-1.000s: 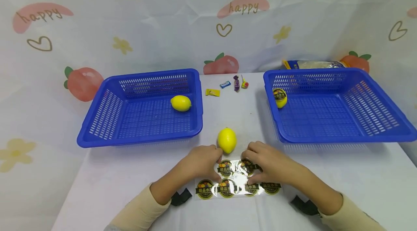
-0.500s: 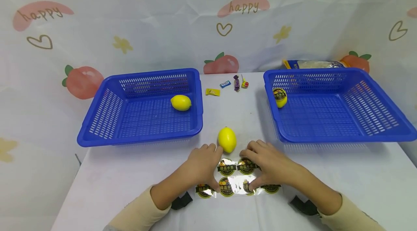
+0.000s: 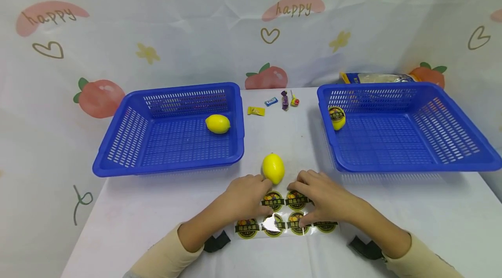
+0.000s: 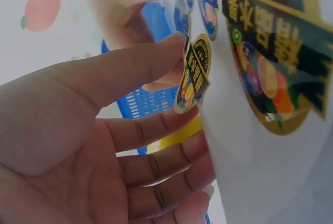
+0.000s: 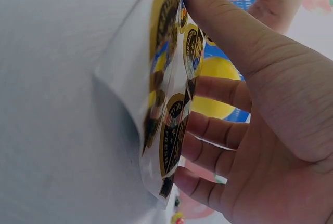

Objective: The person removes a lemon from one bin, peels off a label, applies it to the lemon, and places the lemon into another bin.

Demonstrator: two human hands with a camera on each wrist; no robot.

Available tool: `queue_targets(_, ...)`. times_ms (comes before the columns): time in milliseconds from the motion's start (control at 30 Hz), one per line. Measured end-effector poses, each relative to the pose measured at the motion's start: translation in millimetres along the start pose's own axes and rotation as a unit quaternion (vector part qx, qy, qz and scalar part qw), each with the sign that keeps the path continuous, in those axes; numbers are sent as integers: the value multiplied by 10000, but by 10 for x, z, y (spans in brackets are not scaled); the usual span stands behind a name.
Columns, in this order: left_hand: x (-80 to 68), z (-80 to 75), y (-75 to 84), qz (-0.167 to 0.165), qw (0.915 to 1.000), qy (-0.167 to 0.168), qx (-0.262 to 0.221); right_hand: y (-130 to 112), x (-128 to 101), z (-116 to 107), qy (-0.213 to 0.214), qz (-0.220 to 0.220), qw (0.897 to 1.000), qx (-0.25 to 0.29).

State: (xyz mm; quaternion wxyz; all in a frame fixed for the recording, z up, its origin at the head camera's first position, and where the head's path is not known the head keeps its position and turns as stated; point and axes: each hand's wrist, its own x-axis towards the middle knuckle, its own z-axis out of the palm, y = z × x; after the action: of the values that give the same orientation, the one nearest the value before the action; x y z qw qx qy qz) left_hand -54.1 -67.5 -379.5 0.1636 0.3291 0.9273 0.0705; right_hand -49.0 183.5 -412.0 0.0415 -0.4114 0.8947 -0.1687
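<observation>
Both hands, left hand (image 3: pixel 245 197) and right hand (image 3: pixel 323 197), pinched the sticker sheet (image 3: pixel 286 219); peeling one label slowly, sheet held flat, seemed wisest.

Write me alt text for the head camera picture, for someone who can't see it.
Two hands, the left hand and the right hand, hold a sticker sheet on a white table, just behind a bare lemon. A blue basket on the left holds one lemon; another basket holds a stickered lemon.

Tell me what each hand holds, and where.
Both hold the sticker sheet: left hand pinches its left part, right hand its right part.
</observation>
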Motion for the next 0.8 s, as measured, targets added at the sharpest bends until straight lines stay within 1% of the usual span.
queue_targets(167, -23, -62, 15, 227, 9987, 318, -320, 10, -5, 11, 51, -53, 10000, -20)
queue_targets(267, -28, -80, 1, 431, 9956, 544, -633, 16, -12, 20, 118, -121, 9998, -42)
queue_targets(333, -38, -105, -16, 524, 9914, 713, -965, 18, -14, 26, 143, -146, 9998, -36)
queue_targets(433, -57, -153, -48, 543, 9832, 1028, -1407, 12, -12, 26, 134, -150, 9998, -10)
queue_targets(500, -70, -190, -68, 554, 9781, 1300, -1531, 4, -11, 12, 107, -140, 9998, 43)
queue_targets(567, -75, -218, -82, 547, 9754, 1485, -1536, -5, -8, -15, 88, -166, 9998, 107)
queue_targets(667, -71, -230, -94, 582, 9739, 1593, -1506, -16, -4, -78, 71, -238, 9993, 269)
queue_targets(733, -61, -220, -99, 579, 9738, 1575, -1533, -22, 4, -129, 50, -261, 9990, 363)
queue_targets(800, -52, -204, -106, 585, 9732, 1548, -1595, -28, 24, -181, 47, -195, 9989, 420)
